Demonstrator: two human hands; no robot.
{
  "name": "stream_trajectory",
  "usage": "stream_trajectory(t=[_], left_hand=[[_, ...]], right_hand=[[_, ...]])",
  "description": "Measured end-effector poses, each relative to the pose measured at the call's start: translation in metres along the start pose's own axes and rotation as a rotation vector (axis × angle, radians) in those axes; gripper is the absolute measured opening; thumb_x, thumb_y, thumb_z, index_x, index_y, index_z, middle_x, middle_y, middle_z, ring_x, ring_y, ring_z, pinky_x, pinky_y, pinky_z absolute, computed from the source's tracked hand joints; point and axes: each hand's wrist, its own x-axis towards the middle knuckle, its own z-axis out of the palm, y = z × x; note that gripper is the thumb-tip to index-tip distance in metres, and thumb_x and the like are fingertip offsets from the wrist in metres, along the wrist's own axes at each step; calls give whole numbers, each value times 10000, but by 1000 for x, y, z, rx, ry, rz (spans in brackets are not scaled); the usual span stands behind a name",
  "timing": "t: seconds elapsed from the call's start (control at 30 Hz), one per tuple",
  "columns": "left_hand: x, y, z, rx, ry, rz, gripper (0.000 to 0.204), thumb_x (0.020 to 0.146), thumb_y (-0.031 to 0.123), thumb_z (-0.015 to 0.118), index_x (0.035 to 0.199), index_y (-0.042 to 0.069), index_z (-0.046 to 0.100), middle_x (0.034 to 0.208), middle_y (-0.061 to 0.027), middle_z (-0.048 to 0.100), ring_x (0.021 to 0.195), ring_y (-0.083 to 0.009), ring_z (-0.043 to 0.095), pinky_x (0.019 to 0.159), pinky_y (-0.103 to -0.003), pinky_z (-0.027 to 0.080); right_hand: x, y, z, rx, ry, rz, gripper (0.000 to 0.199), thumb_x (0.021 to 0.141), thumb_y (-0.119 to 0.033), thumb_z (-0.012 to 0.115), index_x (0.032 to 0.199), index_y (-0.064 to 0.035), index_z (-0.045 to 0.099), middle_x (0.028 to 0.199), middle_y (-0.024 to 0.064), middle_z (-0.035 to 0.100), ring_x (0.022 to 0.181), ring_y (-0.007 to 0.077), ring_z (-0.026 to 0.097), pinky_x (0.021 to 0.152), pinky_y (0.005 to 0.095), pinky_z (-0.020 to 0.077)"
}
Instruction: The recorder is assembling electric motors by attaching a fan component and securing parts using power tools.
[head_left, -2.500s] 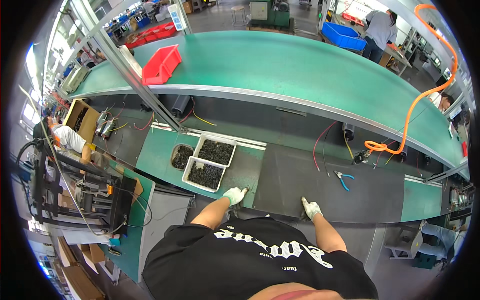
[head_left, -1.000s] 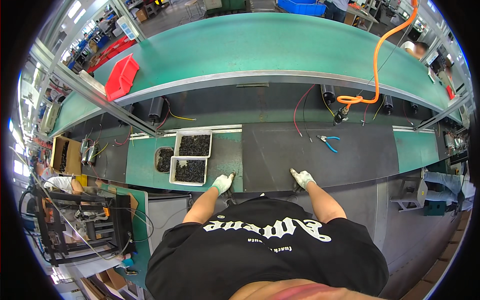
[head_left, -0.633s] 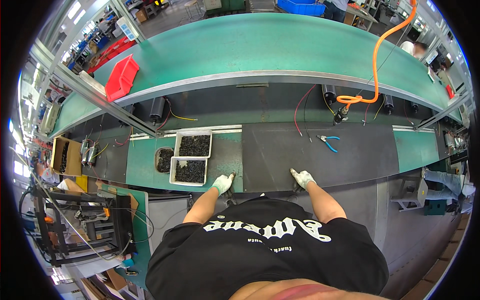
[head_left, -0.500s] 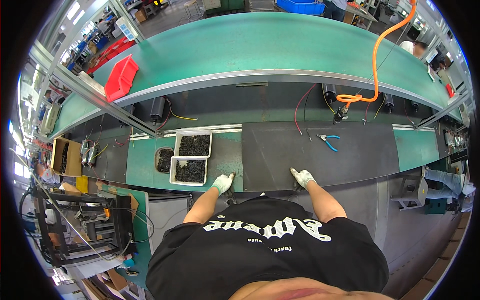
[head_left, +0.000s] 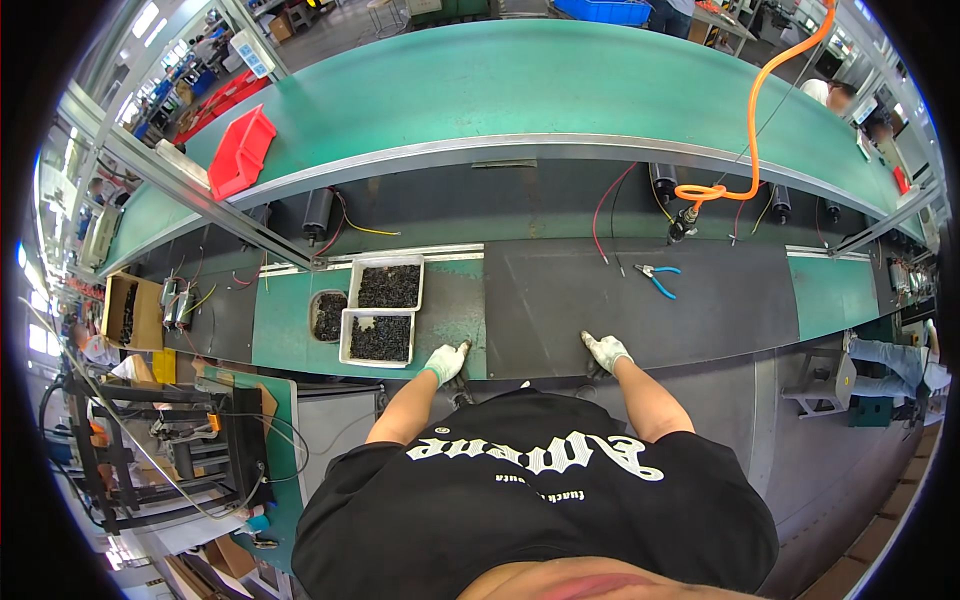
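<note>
Both my hands wear pale work gloves and rest on the near edge of the workbench (head_left: 700,310). My left hand (head_left: 445,362) lies flat on the green mat, just right of a white tray of small dark parts (head_left: 379,337). My right hand (head_left: 605,351) lies on the dark mat (head_left: 620,300), fingers spread. Neither hand holds anything. Blue-handled pliers (head_left: 655,277) lie on the dark mat beyond my right hand.
A second white tray (head_left: 388,284) and a small round dish (head_left: 327,315) hold dark parts. A green conveyor belt (head_left: 520,90) runs behind, with a red bin (head_left: 240,150) on it. An orange coiled hose (head_left: 745,150) hangs down. A person sits at far right (head_left: 890,355).
Since 2.5 s ago my view has shifted so the bench sits more squarely ahead. In the last second my hands have stayed still on the bench edge.
</note>
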Motion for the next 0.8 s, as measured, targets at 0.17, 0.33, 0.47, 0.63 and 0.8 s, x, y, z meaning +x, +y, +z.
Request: stream_trajectory(t=[0.17,0.33,0.47,0.63,0.8], left_hand=[[-1,-1,1,-43,-26,-11,828,933,648,299,1080,-93,639,1152,-337,583,1155,-432,542,1007,-446,410],[-3,2,-1,-76,-42,-15,827,935,644,296,1066,-94,645,1146,-336,587,1148,-433,547,1004,-448,412],[-1,1,-3,-74,-27,-21,822,937,639,295,1055,-93,650,1138,-337,590,1140,-435,552,1003,-451,413],[-6,7,-8,-100,-36,-36,819,937,635,294,1047,-92,654,1133,-344,588,1142,-436,550,1007,-452,409],[-4,5,-2,15,16,13,828,931,637,292,1068,-101,643,1150,-346,576,1163,-440,533,1021,-457,399]], right_hand=[[1,1,0,41,-28,99,805,950,-623,364,665,68,663,651,177,679,537,272,667,558,366,554],[6,9,3,-35,17,34,803,950,-626,355,652,54,660,651,169,682,531,260,667,532,357,536],[-12,-17,-10,14,-26,42,806,949,-629,349,647,52,659,649,167,683,533,258,670,529,358,533],[-26,-22,-11,111,-46,174,811,952,-619,345,655,66,662,647,170,681,544,266,674,566,370,553],[7,8,5,81,-36,144,813,955,-605,346,670,85,668,653,179,682,559,274,679,620,362,567]])
